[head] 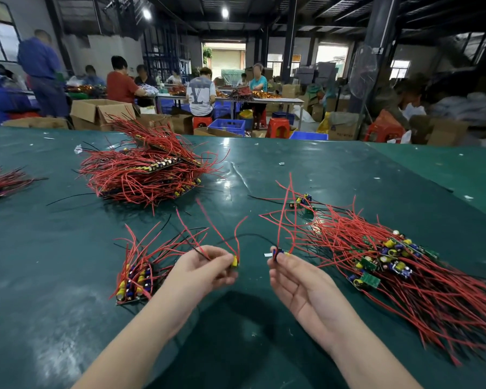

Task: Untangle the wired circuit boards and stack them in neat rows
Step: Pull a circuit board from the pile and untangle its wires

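My left hand point(205, 266) pinches a small circuit board with a yellow capacitor point(235, 261); its red and black wires rise away from me. My right hand point(293, 277), palm up, pinches another small board with a blue part point(278, 252) at its fingertips, red wires trailing up. Left of my left hand lies a short neat stack of boards point(135, 282) with wires pointing away. A tangled heap of wired boards point(390, 262) spreads to the right of my right hand. A large stacked pile point(143, 172) sits further back on the left.
The green table cover point(250, 332) runs to a far edge. Another small pile of boards point(0, 182) lies at the left border. A few loose boards point(302, 200) sit behind the heap. Paper scraps dot the table. People work at tables beyond.
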`<action>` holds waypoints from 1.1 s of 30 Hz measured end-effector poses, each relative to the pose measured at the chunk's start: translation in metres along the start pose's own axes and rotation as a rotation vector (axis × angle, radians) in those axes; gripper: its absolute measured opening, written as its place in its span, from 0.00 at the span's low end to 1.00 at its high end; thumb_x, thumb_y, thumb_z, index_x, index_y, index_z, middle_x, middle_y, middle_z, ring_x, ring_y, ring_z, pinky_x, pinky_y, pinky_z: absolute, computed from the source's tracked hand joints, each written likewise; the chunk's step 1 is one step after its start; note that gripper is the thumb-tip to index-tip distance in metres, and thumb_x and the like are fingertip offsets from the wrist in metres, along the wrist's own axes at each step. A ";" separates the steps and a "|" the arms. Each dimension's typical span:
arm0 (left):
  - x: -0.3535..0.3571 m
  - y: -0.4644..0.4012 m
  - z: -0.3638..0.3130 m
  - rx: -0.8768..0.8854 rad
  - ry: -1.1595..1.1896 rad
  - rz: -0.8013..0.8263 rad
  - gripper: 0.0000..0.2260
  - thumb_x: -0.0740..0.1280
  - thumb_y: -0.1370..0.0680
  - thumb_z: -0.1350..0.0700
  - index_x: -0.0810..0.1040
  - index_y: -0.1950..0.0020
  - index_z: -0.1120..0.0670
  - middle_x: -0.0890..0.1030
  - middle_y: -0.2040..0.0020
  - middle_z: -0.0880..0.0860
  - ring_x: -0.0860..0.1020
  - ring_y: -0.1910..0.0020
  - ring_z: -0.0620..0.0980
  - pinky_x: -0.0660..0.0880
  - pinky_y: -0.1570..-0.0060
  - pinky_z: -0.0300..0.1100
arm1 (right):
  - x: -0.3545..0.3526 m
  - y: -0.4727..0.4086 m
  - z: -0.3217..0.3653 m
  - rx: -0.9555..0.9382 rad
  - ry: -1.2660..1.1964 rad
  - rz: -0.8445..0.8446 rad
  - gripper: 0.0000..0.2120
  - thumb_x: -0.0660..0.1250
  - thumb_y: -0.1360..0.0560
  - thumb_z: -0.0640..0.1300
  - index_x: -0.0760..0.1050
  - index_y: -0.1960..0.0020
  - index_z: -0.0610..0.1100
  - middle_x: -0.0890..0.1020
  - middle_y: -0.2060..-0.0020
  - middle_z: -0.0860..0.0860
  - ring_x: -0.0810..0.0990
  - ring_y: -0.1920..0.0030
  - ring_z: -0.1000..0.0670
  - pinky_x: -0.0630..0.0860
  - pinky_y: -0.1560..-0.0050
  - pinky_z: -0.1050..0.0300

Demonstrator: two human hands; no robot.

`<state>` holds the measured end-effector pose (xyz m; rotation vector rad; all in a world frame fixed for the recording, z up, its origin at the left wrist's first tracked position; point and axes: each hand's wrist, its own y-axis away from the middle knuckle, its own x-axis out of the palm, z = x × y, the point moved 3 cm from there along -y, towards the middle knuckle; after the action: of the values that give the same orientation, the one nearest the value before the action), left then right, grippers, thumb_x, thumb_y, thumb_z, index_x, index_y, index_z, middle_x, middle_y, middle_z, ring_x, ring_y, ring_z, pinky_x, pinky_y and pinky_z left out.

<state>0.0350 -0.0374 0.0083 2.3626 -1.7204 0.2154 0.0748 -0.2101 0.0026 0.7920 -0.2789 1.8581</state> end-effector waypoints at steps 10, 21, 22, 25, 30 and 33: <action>-0.010 0.012 -0.011 0.597 -1.095 -0.243 0.23 0.72 0.26 0.55 0.72 0.33 0.53 0.72 0.36 0.47 0.70 0.35 0.46 0.62 0.34 0.38 | 0.009 0.002 0.000 -0.195 0.254 -0.001 0.13 0.76 0.40 0.45 0.85 0.56 0.44 0.85 0.59 0.41 0.83 0.66 0.47 0.80 0.64 0.59; 0.013 0.018 -0.016 0.605 -0.514 0.056 0.08 0.72 0.28 0.67 0.85 0.58 0.55 0.85 0.55 0.51 0.82 0.52 0.45 0.76 0.49 0.35 | 0.020 0.006 -0.010 -0.345 0.619 0.052 0.08 0.67 0.24 0.36 0.83 0.53 0.47 0.86 0.59 0.47 0.82 0.67 0.49 0.77 0.66 0.58; 0.011 0.018 -0.016 0.610 -0.520 0.037 0.09 0.72 0.29 0.68 0.85 0.60 0.54 0.85 0.56 0.50 0.82 0.54 0.45 0.76 0.50 0.34 | 0.020 0.007 -0.011 -0.344 0.624 0.046 0.08 0.67 0.23 0.37 0.83 0.53 0.47 0.86 0.58 0.48 0.82 0.66 0.48 0.78 0.66 0.58; 0.010 0.017 -0.015 0.597 -0.544 -0.006 0.08 0.73 0.29 0.67 0.84 0.61 0.53 0.85 0.60 0.48 0.83 0.58 0.44 0.77 0.53 0.35 | 0.019 0.007 -0.010 -0.392 0.685 0.000 0.08 0.70 0.25 0.38 0.84 0.55 0.50 0.86 0.59 0.50 0.83 0.62 0.49 0.80 0.63 0.50; 0.012 0.017 -0.009 0.479 -0.419 -0.037 0.05 0.73 0.28 0.66 0.83 0.61 0.57 0.84 0.63 0.52 0.82 0.63 0.45 0.77 0.58 0.35 | 0.019 0.013 -0.010 -0.421 0.653 -0.011 0.14 0.73 0.30 0.34 0.85 0.58 0.54 0.87 0.61 0.51 0.85 0.59 0.55 0.79 0.54 0.63; 0.016 0.016 -0.005 0.409 -0.306 -0.034 0.05 0.71 0.28 0.68 0.82 0.60 0.60 0.85 0.61 0.55 0.82 0.63 0.46 0.78 0.59 0.35 | 0.016 0.016 -0.010 -0.419 0.642 -0.019 0.15 0.74 0.30 0.34 0.85 0.59 0.56 0.87 0.62 0.52 0.85 0.60 0.55 0.78 0.55 0.65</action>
<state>0.0244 -0.0551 0.0186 2.8423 -1.9201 0.2279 0.0528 -0.1996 0.0077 -0.0976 -0.2313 1.8454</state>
